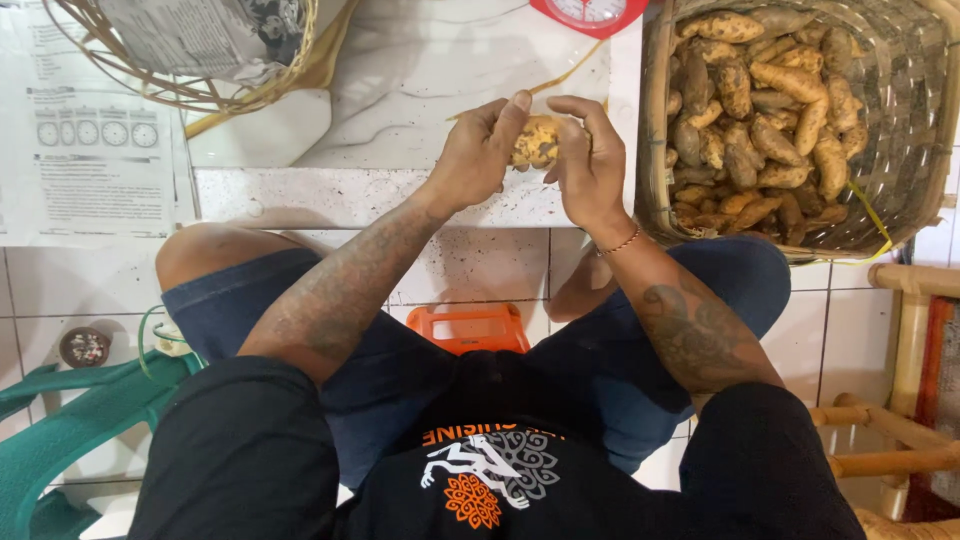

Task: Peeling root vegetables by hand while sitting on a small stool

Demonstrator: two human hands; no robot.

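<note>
A knobbly yellow-brown root (537,141) is held between both hands above the edge of a pale marble step (420,70). My left hand (480,152) grips its left side with the thumb on top. My right hand (587,160) closes over its right side, a thin bracelet at the wrist. A large woven basket (900,120) at the right is heaped with several similar roots (760,110), just beyond my right hand.
A red kitchen scale (590,12) sits at the top edge. A wicker basket with paper (200,50) stands at the upper left, a printed sheet (85,130) beside it. An orange stool (468,327) is under me, a green plastic chair (70,420) at left, bamboo furniture (900,400) at right.
</note>
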